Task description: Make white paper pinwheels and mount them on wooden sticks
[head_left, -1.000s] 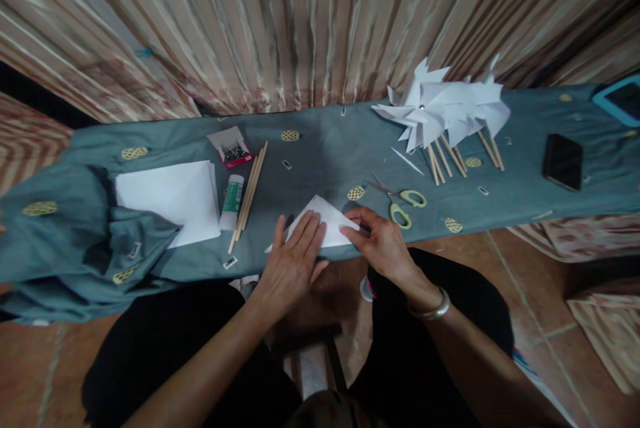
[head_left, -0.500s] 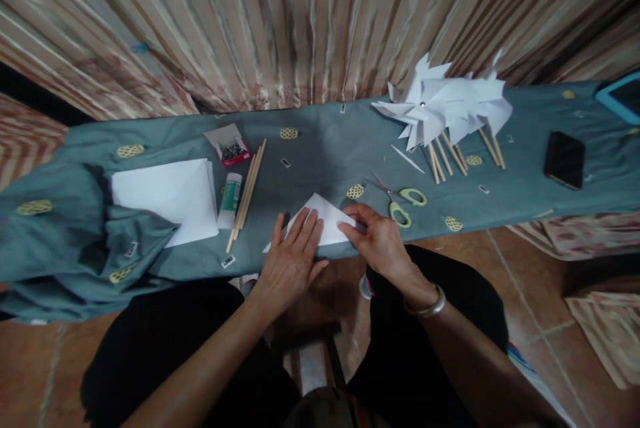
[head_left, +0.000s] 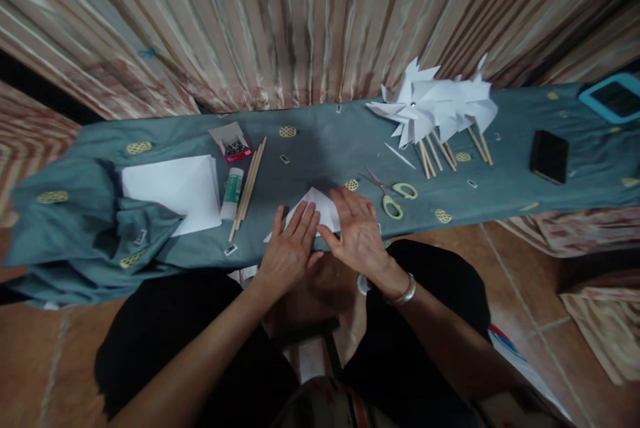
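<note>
A sheet of white paper point(head_left: 326, 208), folded into a triangle, lies at the front edge of the cloth-covered table. My left hand point(head_left: 289, 247) rests flat on its left part, fingers stretched out. On the right part lies my right hand point(head_left: 356, 231), fingers extended and thumb spread toward the left hand; it covers the paper's right corner. Just right of that hand are scissors point(head_left: 393, 195) with green handles, blades partly apart. Left of the paper, several wooden sticks point(head_left: 249, 188) lie beside a glue stick point(head_left: 233, 193).
A stack of white paper point(head_left: 173, 188) lies at left, partly under bunched cloth point(head_left: 95, 228). Behind the glue stick is a small red box point(head_left: 235, 148) of metal pieces. Paper pinwheels point(head_left: 440, 105) on sticks, a phone point(head_left: 549, 157) and a blue-framed tablet point(head_left: 613, 98) occupy the right side.
My right hand has gone from pinching the paper's right corner to lying flat on it, further left. The left hand stays pressed on the paper. The camera view has shifted slightly.
</note>
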`<state>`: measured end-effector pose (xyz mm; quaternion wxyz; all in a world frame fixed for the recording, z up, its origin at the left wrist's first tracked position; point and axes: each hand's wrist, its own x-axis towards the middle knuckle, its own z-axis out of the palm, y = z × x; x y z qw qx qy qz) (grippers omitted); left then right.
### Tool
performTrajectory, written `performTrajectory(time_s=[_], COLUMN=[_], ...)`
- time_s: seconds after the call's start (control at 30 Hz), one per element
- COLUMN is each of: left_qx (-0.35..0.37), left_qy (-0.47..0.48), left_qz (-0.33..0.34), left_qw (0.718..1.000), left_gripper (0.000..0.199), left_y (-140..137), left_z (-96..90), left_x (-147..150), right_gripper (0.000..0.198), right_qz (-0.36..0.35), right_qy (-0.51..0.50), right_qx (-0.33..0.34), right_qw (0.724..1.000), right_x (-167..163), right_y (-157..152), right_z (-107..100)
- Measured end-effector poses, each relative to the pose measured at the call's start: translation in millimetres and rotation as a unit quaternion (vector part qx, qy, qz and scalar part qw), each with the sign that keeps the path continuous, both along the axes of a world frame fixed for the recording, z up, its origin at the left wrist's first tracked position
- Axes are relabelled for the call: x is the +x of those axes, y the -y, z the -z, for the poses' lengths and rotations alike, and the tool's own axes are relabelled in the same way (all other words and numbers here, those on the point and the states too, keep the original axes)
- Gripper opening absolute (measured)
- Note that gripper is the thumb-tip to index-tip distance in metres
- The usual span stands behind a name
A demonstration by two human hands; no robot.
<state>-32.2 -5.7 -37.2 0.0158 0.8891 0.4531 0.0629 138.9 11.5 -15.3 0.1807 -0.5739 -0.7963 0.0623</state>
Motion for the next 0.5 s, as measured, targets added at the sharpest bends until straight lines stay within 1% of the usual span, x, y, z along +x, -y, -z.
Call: performTrajectory(time_s=[0.2, 0.4, 0.5], left_qx=[0.004, 0.007, 0.012], left_qy=[0.002, -0.001, -0.002], left_qz=[-0.002, -0.002, -0.001], left_qw=[1.000, 1.000, 1.000], left_gripper=[0.065, 0.065, 0.065], left_y=[1, 2, 3], left_z=[-1.9, -3.0, -4.2], left_x=[1, 1, -1], right_gripper=[0.064, 0.062, 0.062], right_qz=[0.007, 0.009, 0.015], right_qy=[0.007, 0.002, -0.005], right_qx=[0.015, 0.032, 0.037], right_qw=[1.000, 0.999, 0.999], right_x=[3, -1, 4], right_y=[4, 9, 10], right_z=[7, 12, 17])
